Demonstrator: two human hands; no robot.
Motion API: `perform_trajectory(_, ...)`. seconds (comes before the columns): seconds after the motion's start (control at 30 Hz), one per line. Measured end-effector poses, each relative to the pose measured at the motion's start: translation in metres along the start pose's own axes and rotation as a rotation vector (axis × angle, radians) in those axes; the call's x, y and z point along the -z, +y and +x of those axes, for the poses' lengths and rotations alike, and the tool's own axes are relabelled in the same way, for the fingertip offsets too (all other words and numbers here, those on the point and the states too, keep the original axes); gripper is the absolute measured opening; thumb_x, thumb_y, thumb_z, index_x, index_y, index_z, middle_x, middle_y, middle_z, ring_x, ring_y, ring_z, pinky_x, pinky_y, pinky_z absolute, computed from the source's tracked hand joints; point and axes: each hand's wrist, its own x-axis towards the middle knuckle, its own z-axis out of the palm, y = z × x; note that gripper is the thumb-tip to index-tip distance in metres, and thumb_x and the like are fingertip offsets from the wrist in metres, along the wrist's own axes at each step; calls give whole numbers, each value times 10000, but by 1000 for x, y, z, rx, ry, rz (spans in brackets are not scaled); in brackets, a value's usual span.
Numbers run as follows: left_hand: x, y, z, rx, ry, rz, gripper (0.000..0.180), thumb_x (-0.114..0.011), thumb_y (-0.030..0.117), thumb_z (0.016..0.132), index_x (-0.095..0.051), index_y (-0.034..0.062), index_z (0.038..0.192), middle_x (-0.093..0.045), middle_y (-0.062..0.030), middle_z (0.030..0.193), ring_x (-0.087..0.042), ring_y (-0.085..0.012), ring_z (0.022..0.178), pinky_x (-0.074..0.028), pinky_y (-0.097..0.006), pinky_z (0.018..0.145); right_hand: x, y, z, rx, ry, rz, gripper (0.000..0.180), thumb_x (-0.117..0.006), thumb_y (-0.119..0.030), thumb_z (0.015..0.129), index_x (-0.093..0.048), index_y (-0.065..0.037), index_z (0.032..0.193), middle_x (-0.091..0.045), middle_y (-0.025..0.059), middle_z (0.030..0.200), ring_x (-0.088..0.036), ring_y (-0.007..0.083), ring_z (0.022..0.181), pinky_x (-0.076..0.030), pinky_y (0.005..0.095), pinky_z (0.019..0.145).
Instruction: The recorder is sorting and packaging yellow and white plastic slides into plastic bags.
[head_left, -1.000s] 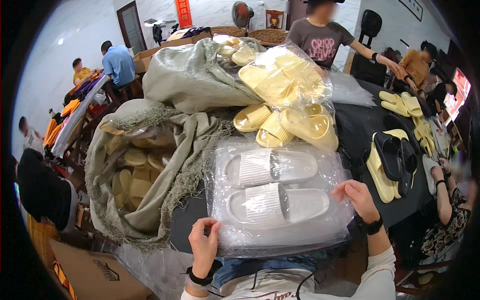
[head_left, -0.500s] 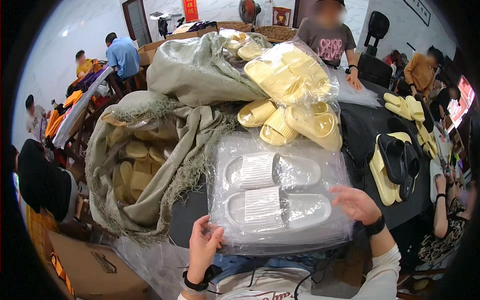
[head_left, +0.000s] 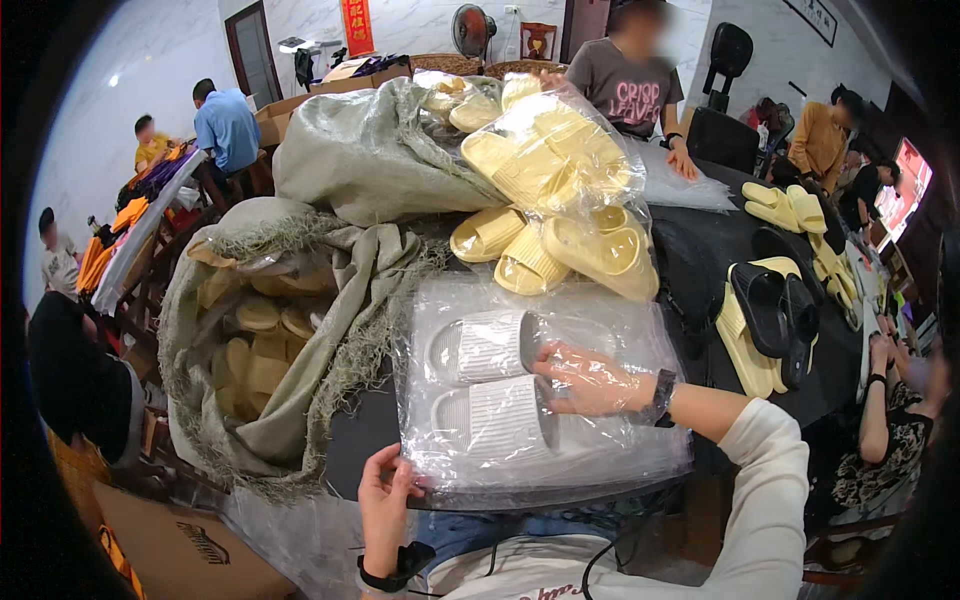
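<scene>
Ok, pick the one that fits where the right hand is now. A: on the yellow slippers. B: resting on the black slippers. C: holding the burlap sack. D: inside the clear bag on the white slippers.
D: the right hand shows through the clear bag, its fingers against the white slippers, while the left hand grips the bag's near edge.

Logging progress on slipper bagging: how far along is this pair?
Done: both white slippers lie side by side in the clear bag. In hand: the right hand is inside the bag on the slippers, the left hand grips the bag's near corner. Left: loose yellow slippers and a sack of more.
</scene>
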Motion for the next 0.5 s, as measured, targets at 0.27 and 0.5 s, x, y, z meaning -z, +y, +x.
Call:
perform_trajectory(0.27,-2,5,-1,216,-77,-98,170,-540,98,925,-408,9,983,-598,-113,788,-622,-170,580,-490,-240,479,-5,-5,18,-14,57,108,279,-617,-132,780,-522,-20,1018,-463,175,1087,-523,354,994,-475,414,818)
perform_trajectory(0.5,23,16,-4,174,-29,-62,188,-527,-47,835,-427,15,982,-597,-92,796,-597,-143,586,-490,-237,530,-14,8,17,-46,53,131,321,-619,-79,756,-521,-12,1055,-449,173,1163,-514,354,1055,-467,419,857)
